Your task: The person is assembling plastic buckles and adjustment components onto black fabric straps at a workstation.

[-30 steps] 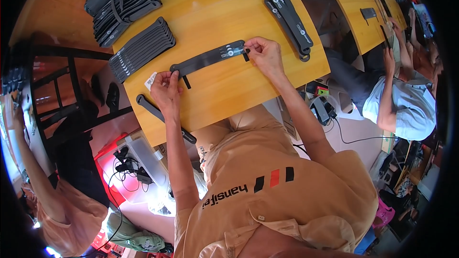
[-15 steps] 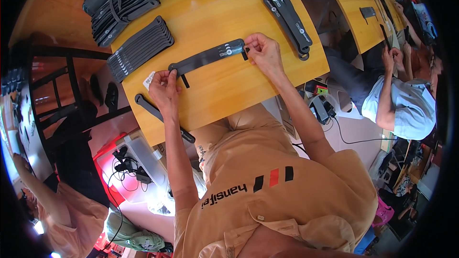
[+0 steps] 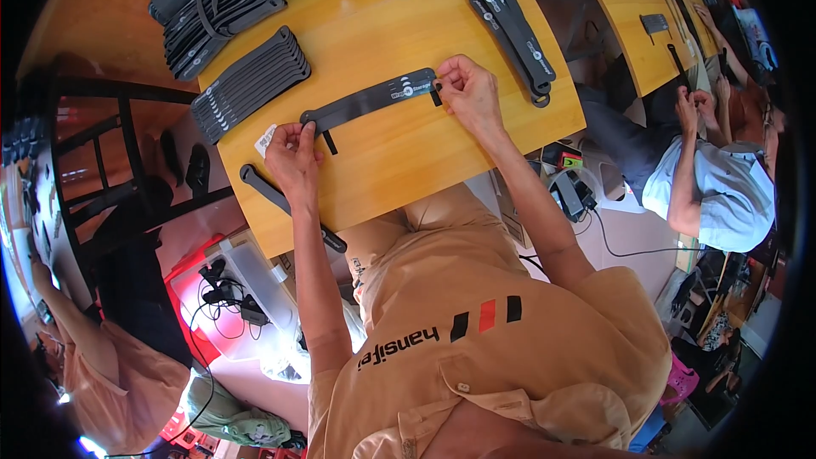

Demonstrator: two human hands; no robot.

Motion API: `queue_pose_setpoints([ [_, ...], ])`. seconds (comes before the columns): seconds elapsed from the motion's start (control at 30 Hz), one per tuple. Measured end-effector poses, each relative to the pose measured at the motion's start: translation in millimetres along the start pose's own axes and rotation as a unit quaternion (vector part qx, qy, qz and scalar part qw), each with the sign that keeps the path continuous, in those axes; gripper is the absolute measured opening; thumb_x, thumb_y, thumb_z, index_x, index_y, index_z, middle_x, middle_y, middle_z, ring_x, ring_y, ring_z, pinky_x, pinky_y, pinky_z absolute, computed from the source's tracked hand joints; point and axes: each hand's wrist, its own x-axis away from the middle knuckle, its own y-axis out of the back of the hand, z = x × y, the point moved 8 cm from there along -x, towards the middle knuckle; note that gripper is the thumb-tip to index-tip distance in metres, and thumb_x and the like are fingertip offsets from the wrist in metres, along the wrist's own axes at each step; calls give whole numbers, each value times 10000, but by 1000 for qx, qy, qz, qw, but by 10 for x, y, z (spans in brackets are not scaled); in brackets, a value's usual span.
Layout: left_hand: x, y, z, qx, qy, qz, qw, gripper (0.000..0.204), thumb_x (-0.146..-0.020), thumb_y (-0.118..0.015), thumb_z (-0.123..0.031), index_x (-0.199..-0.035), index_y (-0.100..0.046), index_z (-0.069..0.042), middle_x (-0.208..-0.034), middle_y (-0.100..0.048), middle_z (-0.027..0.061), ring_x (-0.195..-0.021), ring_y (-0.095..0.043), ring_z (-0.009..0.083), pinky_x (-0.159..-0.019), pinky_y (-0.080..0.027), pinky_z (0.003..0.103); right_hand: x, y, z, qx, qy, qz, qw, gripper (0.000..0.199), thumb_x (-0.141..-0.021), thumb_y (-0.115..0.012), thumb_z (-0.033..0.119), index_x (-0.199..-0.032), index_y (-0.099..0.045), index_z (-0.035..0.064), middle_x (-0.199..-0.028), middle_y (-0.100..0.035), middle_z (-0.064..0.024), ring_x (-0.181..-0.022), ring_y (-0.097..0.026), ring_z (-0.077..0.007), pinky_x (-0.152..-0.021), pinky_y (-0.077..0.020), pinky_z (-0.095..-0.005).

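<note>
A flat black strap [image 3: 365,105] with pale printing stretches across the table between my hands. My left hand [image 3: 291,155] pinches its rounded left end, thumb and fingers together. At the other end, my right hand [image 3: 470,98] grips the strap between thumb and fingertips. Short black tabs hang below the strap near both ends. Beside my left fingers a small white label [image 3: 265,141] shows, partly hidden by the hand. Another black strap [image 3: 285,201] lies slanting along the table's near left edge, partly behind my left forearm.
On the wooden table [image 3: 382,8], a fanned stack of straps [image 3: 252,83] and a tied bundle of straps [image 3: 212,21] lie at left. More straps [image 3: 516,34] lie at right. Seated people work on both sides. Cables and a clear bin [image 3: 268,276] are below left.
My hands and the strap stay almost exactly where they were. The person at far left has shifted an arm, and the person at right has moved their hands slightly.
</note>
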Motion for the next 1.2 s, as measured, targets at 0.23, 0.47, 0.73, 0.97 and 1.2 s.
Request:
queue_pose_setpoints([
  [0.23, -5, -6, 13, -12, -1, 1, 1000, 182, -819, -657, -148, -787, -571, 10, -659, -521, 24, -418, -480, 75, -377, -355, 207, 6, 2, 31, 16, 0, 2, 1000, 95, -726, -611, -30, -814, -593, 0, -622, -590, -56, -543, -564, -113, -512, -453, -251],
  [0.47, -6, -4, -4, -27, 0, -6, 1000, 183, -815, -658, -143, -780, -572, 16, -649, -524, 27, -416, -489, 78, -377, -371, 210, 2, -5, 45, 33, 2, 1, 999, 101, -718, -615, -25, -814, -597, 0, -617, -588, -58, -545, -563, -117, -519, -458, -257],
  [0.73, 9, -9, -37, -32, -7, -9, 999, 185, -811, -662, -143, -784, -578, 20, -645, -534, 32, -412, -488, 80, -372, -357, 218, 1, -2, 46, 35, 6, 1, 999, 95, -710, -604, -20, -804, -598, -7, -613, -586, -59, -543, -563, -120, -519, -458, -256],
  [0.97, 1, -3, -31, -47, -16, -12, 999, 186, -813, -657, -145, -782, -582, 23, -632, -533, 35, -408, -488, 86, -373, -358, 225, 0, -13, 60, 38, 5, 4, 999, 98, -708, -597, -22, -806, -593, -9, -610, -580, -61, -540, -560, -123, -520, -458, -257],
  [1.2, 9, -2, -77, -66, -19, -15, 998, 199, -812, -658, -155, -784, -587, 29, -639, -550, 48, -411, -507, 98, -374, -368, 232, 2, -22, 71, 51, 8, 1, 999, 95, -708, -599, -23, -801, -591, -6, -608, -577, -61, -541, -558, -126, -521, -459, -258],
])
